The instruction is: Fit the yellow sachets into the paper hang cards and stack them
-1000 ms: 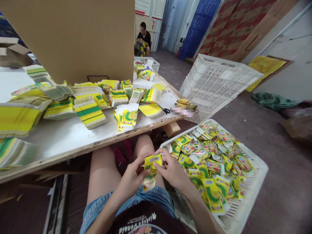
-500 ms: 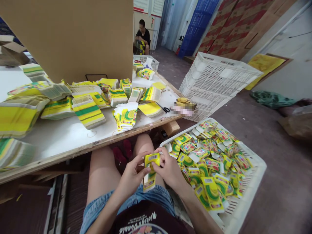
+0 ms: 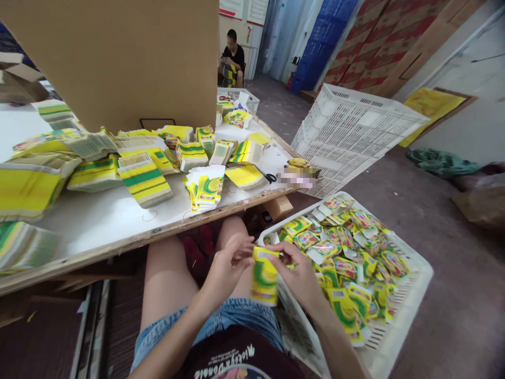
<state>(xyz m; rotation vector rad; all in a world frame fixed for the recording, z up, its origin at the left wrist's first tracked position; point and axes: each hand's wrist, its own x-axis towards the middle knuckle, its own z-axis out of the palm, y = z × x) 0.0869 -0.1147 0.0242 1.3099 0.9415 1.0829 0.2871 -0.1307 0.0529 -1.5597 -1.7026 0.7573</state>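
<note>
A small yellow-and-green cardboard box (image 3: 264, 276) hangs above my lap, slightly blurred. My right hand (image 3: 299, 271) pinches it at its upper right edge between thumb and fingers. At its left side is my left hand (image 3: 230, 266), fingers curled loosely and apart, holding nothing I can see. Beside my right arm stands a white plastic crate (image 3: 410, 310), heaped with similar small boxes (image 3: 345, 310). On the table edge ahead lies a fanned pile of flat cartons (image 3: 209, 187).
Bundled carton stacks (image 3: 145, 179) cover much of the white table (image 3: 98, 223). Scissors (image 3: 269, 177) and bananas (image 3: 299, 163) lie at its right end. A tall cardboard sheet (image 3: 130, 63) rises behind. Stacked white crates (image 3: 351, 131) stand to the right; a person (image 3: 234, 58) sits further back.
The small box has moved right, from between both hands into my right hand alone. My left hand's fingers have come off it, and its printed front now faces me.
</note>
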